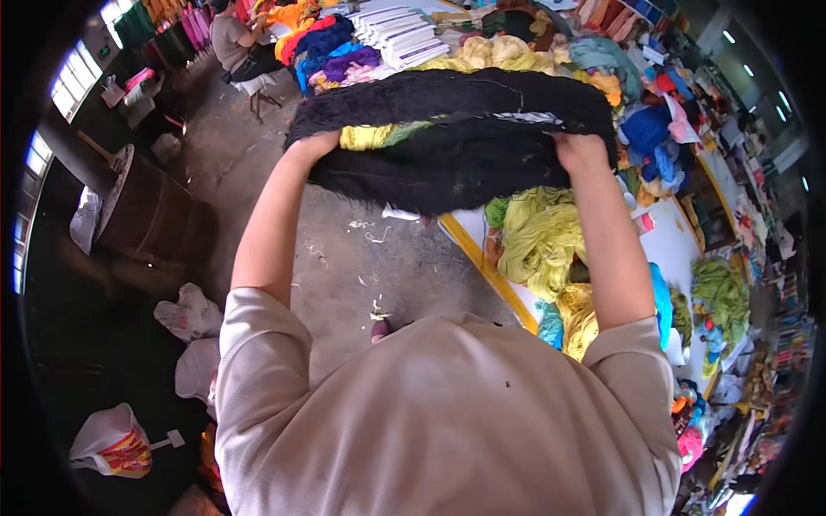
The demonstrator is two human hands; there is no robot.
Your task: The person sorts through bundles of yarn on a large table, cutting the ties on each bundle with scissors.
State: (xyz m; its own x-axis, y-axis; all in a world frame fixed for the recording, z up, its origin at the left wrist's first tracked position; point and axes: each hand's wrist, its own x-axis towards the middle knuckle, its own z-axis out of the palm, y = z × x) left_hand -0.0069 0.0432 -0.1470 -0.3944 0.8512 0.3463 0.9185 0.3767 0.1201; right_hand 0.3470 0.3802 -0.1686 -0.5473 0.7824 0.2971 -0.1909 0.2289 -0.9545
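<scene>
A: Where's the black yarn (447,176)?

B: Up in the air, stretched sideways between the two hands. From this view it crosses the edge of the bench (488,273), with its left part over the floor (344,249) beside the bench.

A: And the grip?

B: The left hand (315,148) is pinching one end of the loop, the right hand (582,153) the other. The fingers are partly hidden in the yarn, so I can't tell how deep they reach inside.

A: What makes for a good hold here?

B: Even pull. The loop stands parted into two bands, and yellow yarn (365,138) on the bench shows through the gap. I'd hold both ends level and open that gap gently, so the strands lie side by side rather than twisted.

A: Any risk?

B: The lower edge looks fuzzy, with loose ends hanging. A hard tug could tighten a snag, I'd judge; small, steady pulls would be kinder.

A: Mind the neighbours?

B: Yes. Green yarn (544,241) lies on the bench just past its yellow edge, below the right hand. I'd hold the black yarn high enough that its fringe doesn't catch there.
</scene>
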